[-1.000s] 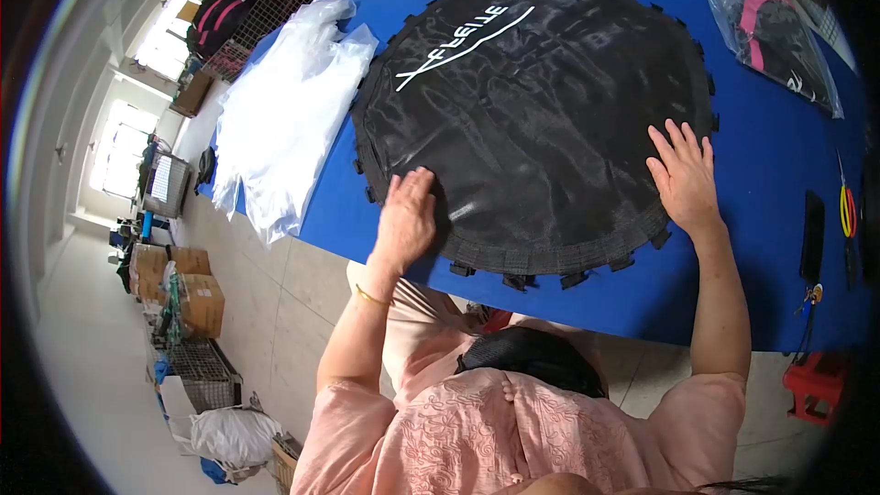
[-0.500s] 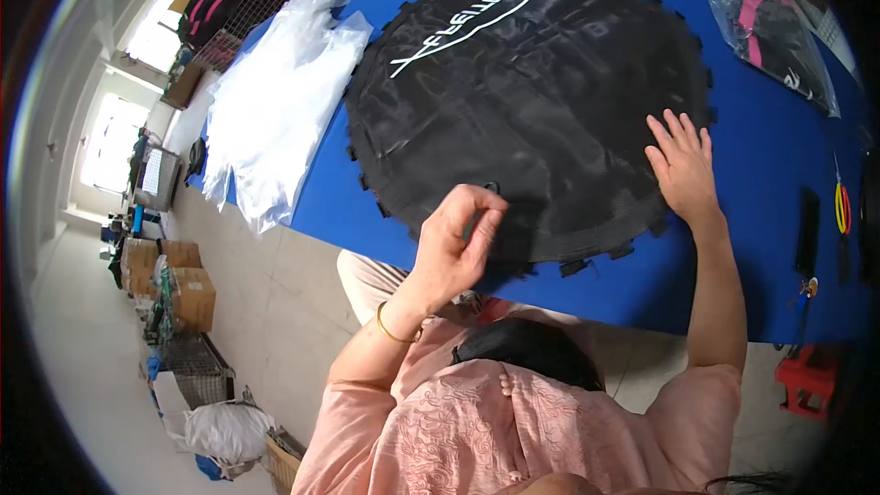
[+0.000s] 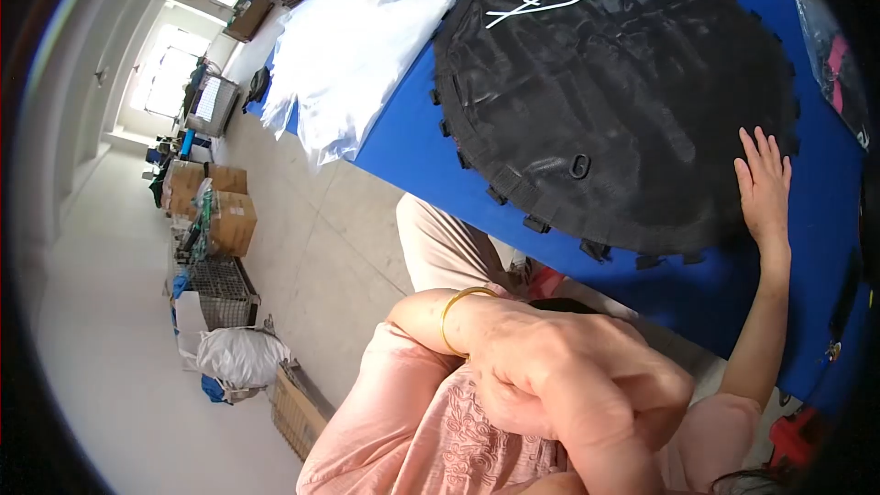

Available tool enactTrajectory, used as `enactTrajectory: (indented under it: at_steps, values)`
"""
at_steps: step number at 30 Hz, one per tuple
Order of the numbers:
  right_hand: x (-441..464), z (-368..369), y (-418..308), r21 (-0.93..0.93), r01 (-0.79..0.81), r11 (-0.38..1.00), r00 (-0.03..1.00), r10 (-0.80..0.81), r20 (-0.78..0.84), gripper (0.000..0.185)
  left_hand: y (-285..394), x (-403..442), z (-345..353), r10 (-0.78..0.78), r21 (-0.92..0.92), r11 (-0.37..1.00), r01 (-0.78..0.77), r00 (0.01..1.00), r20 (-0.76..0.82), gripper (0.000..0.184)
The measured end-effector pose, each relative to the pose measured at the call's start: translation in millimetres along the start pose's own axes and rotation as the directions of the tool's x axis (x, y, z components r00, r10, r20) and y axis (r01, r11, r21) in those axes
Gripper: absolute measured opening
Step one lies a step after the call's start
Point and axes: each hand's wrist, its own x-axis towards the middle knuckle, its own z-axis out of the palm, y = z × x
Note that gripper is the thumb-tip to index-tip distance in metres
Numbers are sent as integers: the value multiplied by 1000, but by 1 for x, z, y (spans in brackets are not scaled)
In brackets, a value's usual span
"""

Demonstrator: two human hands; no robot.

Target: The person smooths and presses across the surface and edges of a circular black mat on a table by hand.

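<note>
A round black mat with white lettering and black tabs round its edge lies on the blue table. My right hand rests open on the mat's right edge, fingers spread. A small black oval ring or hook lies on the mat near its front. My left hand, with a gold bangle on its wrist, is raised close to the camera, away from the mat. Its fingers are curled, and whatever they may hold is hidden.
White plastic bags lie on the table at the left. A clear bag with a pink and black item sits at the right. Cardboard boxes and a white sack stand along the left wall. A red stool is at the lower right.
My left hand has left the black ring on the mat and come up towards the camera. My right hand remains on the mat's edge. The view has shifted.
</note>
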Motion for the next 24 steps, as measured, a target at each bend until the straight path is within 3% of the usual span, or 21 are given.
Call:
enactTrajectory:
  at_steps: [24]
  values:
    - [2, 10, 6, -39, 8, 999, 999, -9, -40, 50, 13, 21, -2, -128, -68, 989, 132, 990, 64, 21]
